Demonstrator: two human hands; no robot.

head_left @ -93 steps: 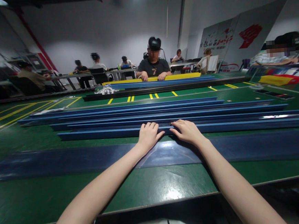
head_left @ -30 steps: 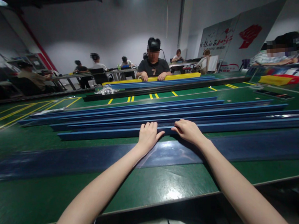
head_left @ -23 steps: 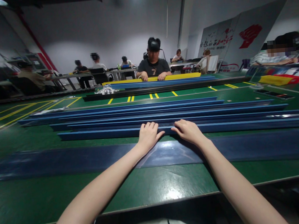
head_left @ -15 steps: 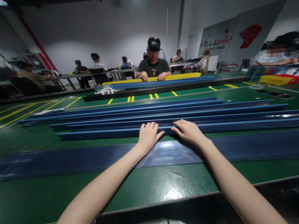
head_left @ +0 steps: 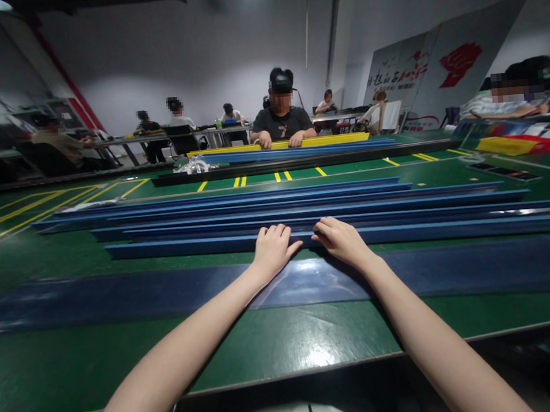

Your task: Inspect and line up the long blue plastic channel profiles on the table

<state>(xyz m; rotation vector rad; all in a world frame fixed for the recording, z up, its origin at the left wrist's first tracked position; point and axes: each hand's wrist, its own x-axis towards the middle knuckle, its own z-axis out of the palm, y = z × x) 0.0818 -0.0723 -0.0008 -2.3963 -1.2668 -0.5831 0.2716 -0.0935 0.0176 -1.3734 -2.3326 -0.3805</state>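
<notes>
Both arms reach forward over a green table (head_left: 78, 361). My left hand (head_left: 272, 249) and my right hand (head_left: 341, 241) lie side by side on the nearest long blue rail (head_left: 178, 247), fingers curled over its top edge, thumbs pointing toward each other. Several more blue rails (head_left: 228, 221) lie in parallel rows just beyond. A wide, flat dark-blue strip (head_left: 120, 295) runs across the table under my wrists.
Across the table a person in a dark shirt (head_left: 282, 121) holds a yellow rail (head_left: 327, 140) above more blue ones. A black rail (head_left: 300, 163) lies behind yellow floor-style markings. More people sit at tables at the back, and one sits at the right edge (head_left: 509, 102).
Almost nothing differs; my right hand has crept a little to the left along the rail, and the view has shifted slightly.
</notes>
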